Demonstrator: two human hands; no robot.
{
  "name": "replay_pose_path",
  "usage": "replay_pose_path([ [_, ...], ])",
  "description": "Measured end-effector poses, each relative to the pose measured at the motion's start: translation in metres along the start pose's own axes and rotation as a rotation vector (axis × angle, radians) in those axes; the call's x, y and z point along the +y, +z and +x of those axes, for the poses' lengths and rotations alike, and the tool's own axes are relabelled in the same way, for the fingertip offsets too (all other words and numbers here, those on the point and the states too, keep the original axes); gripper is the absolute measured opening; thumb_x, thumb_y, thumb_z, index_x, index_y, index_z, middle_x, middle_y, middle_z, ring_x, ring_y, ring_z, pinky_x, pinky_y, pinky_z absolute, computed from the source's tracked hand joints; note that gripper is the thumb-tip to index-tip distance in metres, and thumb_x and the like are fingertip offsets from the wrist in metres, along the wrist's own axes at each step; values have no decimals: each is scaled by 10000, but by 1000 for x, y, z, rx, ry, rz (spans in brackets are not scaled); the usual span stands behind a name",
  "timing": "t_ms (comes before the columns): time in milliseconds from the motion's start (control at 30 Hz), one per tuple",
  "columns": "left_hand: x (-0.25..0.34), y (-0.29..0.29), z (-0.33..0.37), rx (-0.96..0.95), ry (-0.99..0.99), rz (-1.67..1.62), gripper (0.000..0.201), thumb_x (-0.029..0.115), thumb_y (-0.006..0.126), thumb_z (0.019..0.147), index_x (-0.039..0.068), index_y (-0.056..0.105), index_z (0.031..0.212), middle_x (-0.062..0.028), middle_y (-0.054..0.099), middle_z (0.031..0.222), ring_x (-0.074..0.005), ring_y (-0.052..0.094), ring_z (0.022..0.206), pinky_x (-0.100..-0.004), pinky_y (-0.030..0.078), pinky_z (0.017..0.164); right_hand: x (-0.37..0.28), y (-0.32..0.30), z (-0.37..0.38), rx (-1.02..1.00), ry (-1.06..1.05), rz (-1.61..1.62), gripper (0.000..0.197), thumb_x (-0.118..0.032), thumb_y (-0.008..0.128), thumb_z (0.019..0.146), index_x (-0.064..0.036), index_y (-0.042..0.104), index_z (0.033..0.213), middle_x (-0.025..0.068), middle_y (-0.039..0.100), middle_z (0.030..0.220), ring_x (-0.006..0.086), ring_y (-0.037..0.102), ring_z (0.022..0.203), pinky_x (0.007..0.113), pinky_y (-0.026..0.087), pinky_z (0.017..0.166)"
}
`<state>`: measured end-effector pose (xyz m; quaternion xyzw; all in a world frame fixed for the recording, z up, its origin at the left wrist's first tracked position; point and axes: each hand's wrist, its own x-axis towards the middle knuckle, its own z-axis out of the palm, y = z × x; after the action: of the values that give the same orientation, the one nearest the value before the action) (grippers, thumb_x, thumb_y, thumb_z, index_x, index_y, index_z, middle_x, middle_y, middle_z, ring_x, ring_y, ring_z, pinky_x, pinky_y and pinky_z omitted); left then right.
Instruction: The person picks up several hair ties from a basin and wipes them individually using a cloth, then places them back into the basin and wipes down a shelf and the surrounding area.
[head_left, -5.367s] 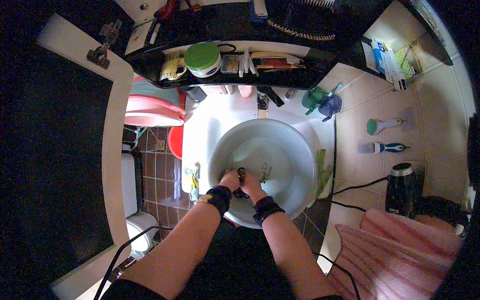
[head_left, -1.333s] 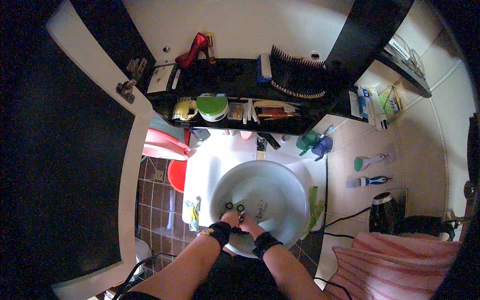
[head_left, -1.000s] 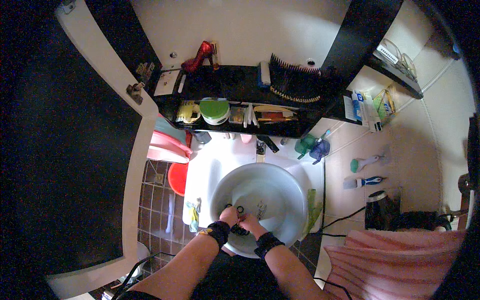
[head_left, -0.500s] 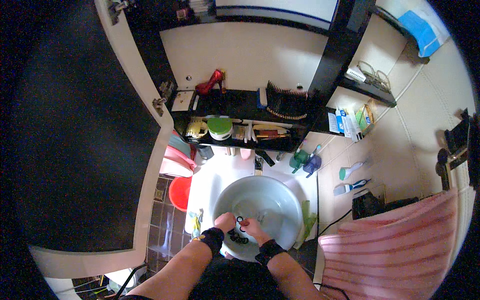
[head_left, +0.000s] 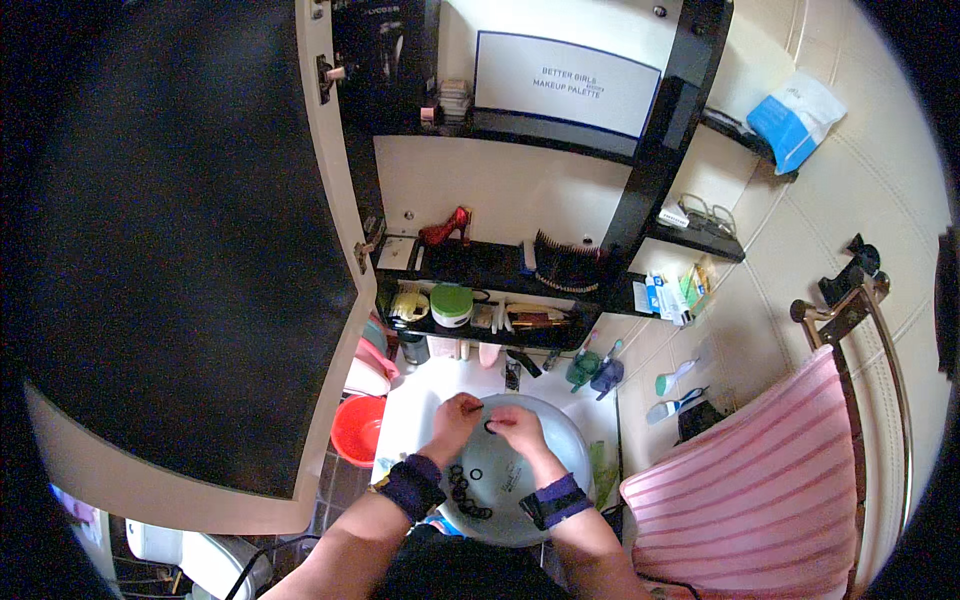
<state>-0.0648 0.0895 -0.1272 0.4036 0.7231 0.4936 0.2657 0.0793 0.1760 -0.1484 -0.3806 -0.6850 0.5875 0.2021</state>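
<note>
A pale grey-blue basin (head_left: 560, 470) rests on the white sink counter. Several small black rings (head_left: 466, 500), like hair ties, lie at its left inside, with one ring (head_left: 476, 474) a little apart from them. Both hands are raised over the basin's far half. My left hand (head_left: 457, 422) is closed, its fingertips pinching something small and dark. Close beside it, my right hand (head_left: 519, 430) pinches a black hair tie (head_left: 490, 427) between thumb and fingers. Dark wristbands circle both wrists.
An open cabinet door (head_left: 200, 250) hangs at the left. Behind the basin are the faucet (head_left: 513, 374) and shelves with a green-lidded jar (head_left: 452, 304). A red basin (head_left: 355, 430) stands left of the counter; a pink towel (head_left: 750, 480) hangs at the right.
Both hands have moved away from the pile of rings to the basin's far side, still close together. The view has tilted up, showing more of the upper shelves.
</note>
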Motion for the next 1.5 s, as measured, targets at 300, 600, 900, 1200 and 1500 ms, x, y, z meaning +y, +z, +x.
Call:
replay_pose_path([
  [300, 119, -34, 71, 292, 407, 1, 130, 92, 624, 787, 64, 642, 913, -105, 657, 866, -267, 634, 802, -334, 495, 707, -165, -50, 49, 126, -454, -235, 244, -8, 679, 750, 10, 618, 986, 88, 671, 887, 136, 634, 812, 268, 510, 729],
  [600, 159, -54, 134, 443, 576, 180, 112, 32, 609, 744, 79, 629, 844, -103, 642, 822, -302, 595, 760, -377, 478, 676, -237, -63, 121, 222, -762, -347, 284, 74, 646, 706, -16, 625, 975, 102, 658, 919, 183, 647, 838, 284, 522, 748],
  [900, 158, -62, 176, 469, 594, 385, 135, 3, 577, 746, 85, 632, 839, -107, 634, 840, -323, 558, 843, -417, 463, 747, -243, -67, 173, 356, -765, -501, 337, 91, 619, 689, -14, 625, 1009, 137, 650, 953, 253, 643, 900, 331, 512, 801],
  [1200, 153, -54, 172, 487, 630, 363, 183, -25, 538, 742, 90, 631, 851, -111, 598, 1077, -326, 549, 971, -394, 460, 829, -237, -68, 145, 389, -862, -374, 370, 125, 553, 708, 3, 600, 1054, 131, 632, 984, 236, 631, 940, 306, 502, 818],
  [1500, 126, -10, 58, 431, 642, 193, 148, 11, 545, 747, 54, 588, 882, -115, 583, 927, -309, 553, 893, -379, 458, 761, -164, -35, 36, 395, -611, -233, 275, 86, 545, 748, -23, 620, 990, 94, 628, 933, 163, 617, 814, 261, 505, 710],
])
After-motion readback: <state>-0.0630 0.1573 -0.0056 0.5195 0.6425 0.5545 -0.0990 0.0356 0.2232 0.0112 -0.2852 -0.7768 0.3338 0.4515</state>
